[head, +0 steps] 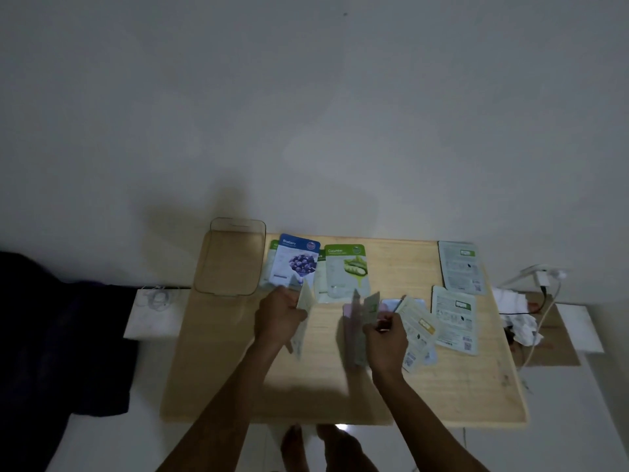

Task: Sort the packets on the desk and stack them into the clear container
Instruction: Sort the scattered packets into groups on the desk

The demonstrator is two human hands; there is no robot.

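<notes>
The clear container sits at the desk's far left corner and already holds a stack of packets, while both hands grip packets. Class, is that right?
Not quite. In the head view the clear container is empty. The rest holds: it stands at the far left corner of the desk, and the left hand and right hand each grip packets.

I read a dim, grainy view; hands [282, 313] motion-blurred, glare at desk [340, 386] near edge, corners dark.

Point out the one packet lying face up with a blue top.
The Blueberry packet, beside the clear container. Its header is blue; the Cucumber packet next to it has a green one.
</notes>
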